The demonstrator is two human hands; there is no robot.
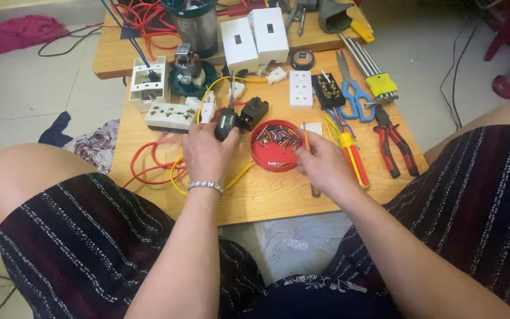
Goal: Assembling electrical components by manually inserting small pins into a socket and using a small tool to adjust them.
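Head view: striped fabric (90, 236) over both knees lies nearest. Left hand (206, 155) is clamped on a small black plastic part (226, 123). Right hand (324, 165), beside it, pinches a thin orange stick (306, 140) over the round red lid (275, 146) of loose metal screws. Judged step: fitting screws. Smooth wooden worktop (267, 195) beneath.

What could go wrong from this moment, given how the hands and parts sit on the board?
The right hand reaches over the red lid full of small screws; a nudge might scatter them. The yellow wire loops under the left hand, which grips a black plug part, so a pull may drag nearby pieces. The board's front edge is close; small parts may roll off.
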